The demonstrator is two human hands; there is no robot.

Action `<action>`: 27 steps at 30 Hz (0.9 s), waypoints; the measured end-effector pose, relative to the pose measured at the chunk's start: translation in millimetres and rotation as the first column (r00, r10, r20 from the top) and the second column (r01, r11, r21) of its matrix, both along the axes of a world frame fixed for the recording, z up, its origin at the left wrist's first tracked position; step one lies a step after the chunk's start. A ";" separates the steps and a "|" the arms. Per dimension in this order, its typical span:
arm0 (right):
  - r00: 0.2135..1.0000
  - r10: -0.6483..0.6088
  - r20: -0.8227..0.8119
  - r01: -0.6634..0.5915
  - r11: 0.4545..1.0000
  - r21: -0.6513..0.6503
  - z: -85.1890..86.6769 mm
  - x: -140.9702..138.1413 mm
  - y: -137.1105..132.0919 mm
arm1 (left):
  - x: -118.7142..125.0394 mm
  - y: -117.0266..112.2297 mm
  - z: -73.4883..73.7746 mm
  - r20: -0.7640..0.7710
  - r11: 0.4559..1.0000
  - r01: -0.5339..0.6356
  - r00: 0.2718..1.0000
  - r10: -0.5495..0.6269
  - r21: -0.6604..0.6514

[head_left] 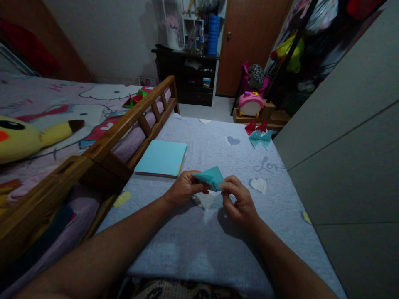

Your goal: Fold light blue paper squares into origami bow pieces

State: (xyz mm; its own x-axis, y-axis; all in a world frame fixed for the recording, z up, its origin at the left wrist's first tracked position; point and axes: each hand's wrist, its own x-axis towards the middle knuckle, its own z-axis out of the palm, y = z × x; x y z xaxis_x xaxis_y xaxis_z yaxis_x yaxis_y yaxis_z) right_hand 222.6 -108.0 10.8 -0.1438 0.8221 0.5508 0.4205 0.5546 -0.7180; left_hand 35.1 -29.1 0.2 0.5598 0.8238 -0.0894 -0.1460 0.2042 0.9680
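A folded piece of teal origami paper (209,176) is held up between both hands, above the blue patterned bed cover (230,257). My left hand (184,187) pinches its left end, thumb below and fingers behind. At the lower right corner, my right hand (239,200) grips the paper between thumb and fingertips. A stack of square teal paper (162,158) lies on the cover to the left, beyond my left hand. Near the far right corner stand a folded teal paper figure (260,138) and a red paper figure (252,127) behind it.
A wooden bed rail (137,118) runs along the left side, with a yellow plush toy (37,139) past it. A grey cabinet wall (349,149) borders the right. Beyond the far edge are a pink toy case (251,104) and a dark shelf unit (187,70).
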 end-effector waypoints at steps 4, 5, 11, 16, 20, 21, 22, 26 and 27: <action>0.999 0.022 0.033 -0.023 1.000 0.017 2.8 2.9 0.8 | -2.2 1.9 -4.0 -0.007 1.000 0.014 1.000 -0.014 -0.007; 0.999 0.031 0.030 -0.032 0.999 0.021 3.0 3.8 1.0 | -2.8 2.5 -4.6 -0.008 1.000 0.022 1.000 -0.022 -0.001; 0.997 0.065 0.043 -0.066 0.998 0.005 2.7 7.0 1.0 | -4.4 6.2 -5.2 0.001 0.995 0.097 0.995 -0.097 0.039; 0.998 0.057 0.016 -0.056 0.998 -0.013 4.0 6.0 0.1 | -4.8 6.1 1.9 -0.010 0.984 0.153 0.988 -0.152 0.089; 0.999 0.050 0.011 -0.050 0.999 -0.013 4.1 5.4 0.2 | -6.6 4.0 5.2 -0.057 0.972 0.186 0.982 -0.180 0.140; 0.999 0.048 0.008 -0.048 0.999 -0.012 3.7 5.3 0.4 | -7.1 3.4 5.0 -0.060 0.971 0.190 0.981 -0.183 0.146; 0.999 0.046 0.006 -0.046 0.999 -0.013 3.2 5.2 0.5 | -7.3 2.9 4.5 -0.062 0.970 0.191 0.981 -0.183 0.148; 0.999 0.035 -0.004 -0.035 0.999 -0.019 1.2 4.4 0.7 | -6.7 1.9 2.3 -0.057 0.972 0.180 0.983 -0.173 0.149; 0.999 0.032 -0.007 -0.032 0.999 -0.024 1.0 4.0 0.6 | -6.3 1.8 2.1 -0.048 0.973 0.179 0.984 -0.173 0.145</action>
State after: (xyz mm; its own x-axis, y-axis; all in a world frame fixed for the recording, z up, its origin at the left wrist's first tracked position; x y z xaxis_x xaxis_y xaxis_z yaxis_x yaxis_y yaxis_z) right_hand 226.7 -107.4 11.8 -0.1671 0.8303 0.5317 0.3981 0.5502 -0.7340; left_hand 28.9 -27.2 2.3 0.6959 0.7181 0.0043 -0.0859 0.0773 0.9933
